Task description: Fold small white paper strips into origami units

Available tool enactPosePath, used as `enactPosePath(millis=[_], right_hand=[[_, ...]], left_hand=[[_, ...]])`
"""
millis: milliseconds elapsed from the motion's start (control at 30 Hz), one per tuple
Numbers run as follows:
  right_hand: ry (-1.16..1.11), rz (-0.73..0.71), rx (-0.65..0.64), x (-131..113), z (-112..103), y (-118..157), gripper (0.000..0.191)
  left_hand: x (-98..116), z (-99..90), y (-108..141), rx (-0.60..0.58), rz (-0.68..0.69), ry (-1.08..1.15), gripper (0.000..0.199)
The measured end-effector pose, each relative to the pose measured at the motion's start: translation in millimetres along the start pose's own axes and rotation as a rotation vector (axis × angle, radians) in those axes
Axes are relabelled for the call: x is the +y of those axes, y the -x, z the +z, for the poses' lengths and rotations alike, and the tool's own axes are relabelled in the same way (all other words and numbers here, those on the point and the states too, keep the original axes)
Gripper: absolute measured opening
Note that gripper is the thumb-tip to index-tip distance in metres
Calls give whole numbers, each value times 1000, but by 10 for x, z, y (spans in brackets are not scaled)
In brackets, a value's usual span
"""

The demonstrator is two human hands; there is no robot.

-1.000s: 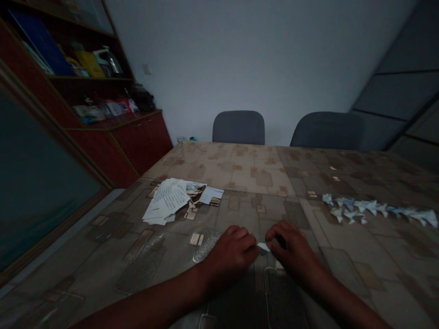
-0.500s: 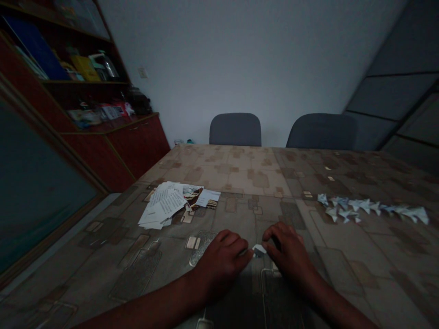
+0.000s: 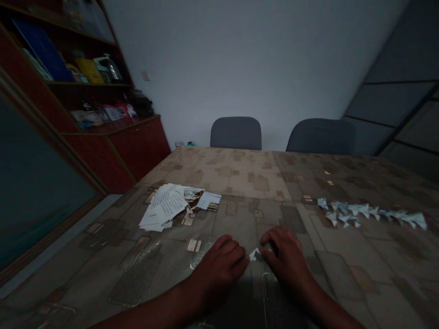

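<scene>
A small folded piece of white and grey paper [image 3: 254, 255] lies low over the table between my two hands. My right hand [image 3: 284, 251] has its thumb and forefinger pinched on the right side of this paper. On the other side, my left hand [image 3: 224, 262] is closed, its fingers curled together and the tips right by the paper's left edge. Whether those tips touch it, or hold anything, I cannot tell. Several pointed folded paper pieces [image 3: 363, 210] stand in a loose row on the right of the table.
A patterned cloth covers the table [image 3: 236, 176]. A pile of printed paper sheets [image 3: 164, 208] lies on the left. Two grey chairs [image 3: 236, 132] [image 3: 322, 135] stand at the far edge. A red-brown cabinet [image 3: 137, 148] with filled shelves is at the left.
The left fingertips have drawn slightly left from the small paper. My right hand has shifted a little left and covers more of the paper's right side. The view has tilted slightly.
</scene>
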State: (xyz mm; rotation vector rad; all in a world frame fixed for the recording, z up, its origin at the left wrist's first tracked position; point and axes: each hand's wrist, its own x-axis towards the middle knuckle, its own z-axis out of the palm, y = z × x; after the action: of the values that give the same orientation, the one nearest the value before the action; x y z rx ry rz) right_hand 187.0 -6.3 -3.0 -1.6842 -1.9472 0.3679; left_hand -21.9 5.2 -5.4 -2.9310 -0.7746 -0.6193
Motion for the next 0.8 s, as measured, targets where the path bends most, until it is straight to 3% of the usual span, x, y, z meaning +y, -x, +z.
enactPosePath(millis=[267,567,800], right_hand=[[-57,-49,-40,190,-57,-10,11],[13,-336,-258,31,-286,-6,14],[92,-377,-280,36,-284,-26,7]], left_hand=[[-21,2,31,2,-11,-11,15],[-11,19,-15,58,-44,64,15],[-44,-57,-75,-8,-158,265,15]])
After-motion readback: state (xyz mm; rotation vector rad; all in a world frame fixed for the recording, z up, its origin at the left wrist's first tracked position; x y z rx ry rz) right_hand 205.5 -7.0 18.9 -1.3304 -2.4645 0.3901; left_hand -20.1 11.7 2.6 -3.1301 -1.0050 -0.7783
